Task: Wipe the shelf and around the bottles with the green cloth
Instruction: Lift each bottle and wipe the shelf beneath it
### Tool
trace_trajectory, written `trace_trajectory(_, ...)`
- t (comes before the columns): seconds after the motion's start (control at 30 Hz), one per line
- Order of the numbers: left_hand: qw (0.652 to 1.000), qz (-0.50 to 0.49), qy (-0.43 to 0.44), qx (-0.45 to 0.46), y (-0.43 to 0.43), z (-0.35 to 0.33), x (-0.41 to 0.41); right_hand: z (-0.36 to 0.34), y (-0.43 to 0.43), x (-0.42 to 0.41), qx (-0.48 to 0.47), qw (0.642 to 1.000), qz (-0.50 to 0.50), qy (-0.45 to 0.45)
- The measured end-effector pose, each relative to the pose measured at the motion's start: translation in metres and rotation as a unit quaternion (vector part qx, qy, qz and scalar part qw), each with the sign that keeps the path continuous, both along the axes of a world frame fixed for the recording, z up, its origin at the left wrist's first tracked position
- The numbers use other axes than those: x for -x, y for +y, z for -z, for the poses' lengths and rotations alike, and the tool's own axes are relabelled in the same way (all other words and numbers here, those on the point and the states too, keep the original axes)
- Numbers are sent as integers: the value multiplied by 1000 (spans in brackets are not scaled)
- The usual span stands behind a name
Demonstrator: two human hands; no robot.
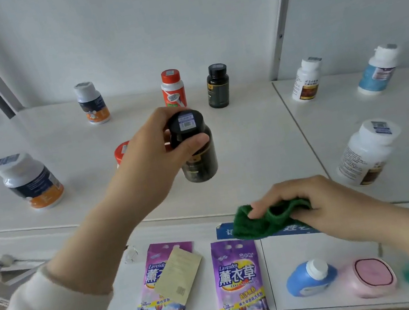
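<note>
My left hand [153, 150] grips a black bottle [196, 153] by its cap and neck, holding it above the white shelf [251, 146]. My right hand [323, 202] holds the bunched green cloth [267, 221] at the shelf's front edge, right of the lifted bottle. A red-capped bottle [121, 153] is mostly hidden behind my left hand. Farther back stand a red-capped white bottle [172, 89], a second black bottle [218, 85] and a white-capped bottle [92, 103].
A large white-capped bottle [30, 181] stands at the shelf's left. More white bottles [367, 152] sit on the neighbouring shelf panel to the right. A lower shelf holds purple lavender detergent bags [237, 277], a blue bottle [311, 276] and a pink container [371, 275].
</note>
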State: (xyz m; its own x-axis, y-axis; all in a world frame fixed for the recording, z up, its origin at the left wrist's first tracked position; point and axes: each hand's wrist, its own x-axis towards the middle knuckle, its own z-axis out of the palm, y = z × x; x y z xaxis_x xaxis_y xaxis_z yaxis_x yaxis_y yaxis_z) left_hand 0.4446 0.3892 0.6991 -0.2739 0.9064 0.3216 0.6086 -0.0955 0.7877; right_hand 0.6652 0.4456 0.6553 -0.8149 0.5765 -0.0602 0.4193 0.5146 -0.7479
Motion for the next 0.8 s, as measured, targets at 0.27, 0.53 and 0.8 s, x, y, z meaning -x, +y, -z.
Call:
trace_trajectory(0.27, 998, 10, 16, 67, 31, 17, -15, -5, 49, 31, -155, 952, 263, 6)
trace_trajectory(0.53, 997, 26, -5, 78, 51, 30, -13, 15, -14, 20, -104, 978, 175, 37)
trace_trajectory(0.8, 995, 71, -4, 74, 65, 31, -23, 3, -55, -16, 303, 893, 258, 210)
